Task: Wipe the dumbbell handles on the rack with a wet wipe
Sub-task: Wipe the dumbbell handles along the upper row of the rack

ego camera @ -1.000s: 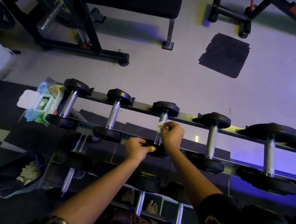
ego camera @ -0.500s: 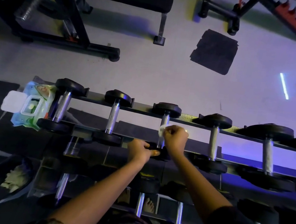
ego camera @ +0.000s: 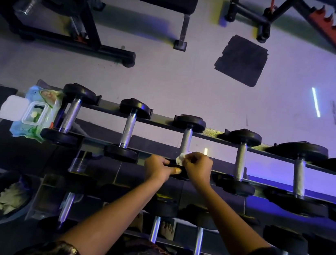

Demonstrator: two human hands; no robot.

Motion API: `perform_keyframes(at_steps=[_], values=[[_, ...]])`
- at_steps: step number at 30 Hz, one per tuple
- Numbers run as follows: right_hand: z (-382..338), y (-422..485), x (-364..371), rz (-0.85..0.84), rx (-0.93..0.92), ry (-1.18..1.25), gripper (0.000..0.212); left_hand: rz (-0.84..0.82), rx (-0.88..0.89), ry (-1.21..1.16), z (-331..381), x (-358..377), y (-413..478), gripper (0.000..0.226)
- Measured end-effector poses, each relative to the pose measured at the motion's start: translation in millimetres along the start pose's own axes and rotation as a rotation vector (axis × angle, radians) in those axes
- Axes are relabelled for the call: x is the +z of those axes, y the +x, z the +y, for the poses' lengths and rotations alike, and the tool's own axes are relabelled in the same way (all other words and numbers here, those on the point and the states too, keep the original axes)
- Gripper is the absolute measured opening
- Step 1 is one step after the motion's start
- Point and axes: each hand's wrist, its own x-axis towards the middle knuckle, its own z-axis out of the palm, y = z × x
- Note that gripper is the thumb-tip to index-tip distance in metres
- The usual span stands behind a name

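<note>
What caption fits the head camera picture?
Gym cleanup: right hand pinches a wet wipe on the third dumbbell handle; left hand grips its near weight.

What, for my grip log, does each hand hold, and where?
Right hand pinches the bunched wet wipe against the handle; left hand grips that dumbbell's near head.

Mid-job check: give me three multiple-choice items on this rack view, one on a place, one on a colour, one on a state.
1. Where does the wipe pack sit?
A) on the floor mat
B) at the left end of the rack's top tier
C) on the bench

2. What colour is the wipe at the third dumbbell from the left?
A) white
B) blue
C) black

3. How is the pack's lid?
A) shut
B) torn off
C) flipped open

Answers:
1. B, it lies beside the leftmost dumbbell.
2. A, it shows white against the dark weight.
3. C, the lid is swung out left of the opening.
</note>
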Motion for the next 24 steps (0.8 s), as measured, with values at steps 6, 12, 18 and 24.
perform_keyframes(at_steps=[6, 12, 18, 24], values=[[-36, 52, 4, 0.145, 0.008, 0.077, 0.011, 0.026, -0.012, -0.059, 2, 1, -9, 0.045], [-35, 51, 4, 0.106, -0.036, 0.035, 0.011, 0.019, -0.040, -0.078, 5, -1, -10, 0.045], [-1, 0, -1, -0.019, -0.031, -0.024, 0.009, 0.040, -0.037, -0.076, 2, 1, -7, 0.044], [-31, 46, 1, 0.119, -0.042, 0.073, 0.010, 0.048, -0.062, -0.066, 2, 3, -7, 0.053]])
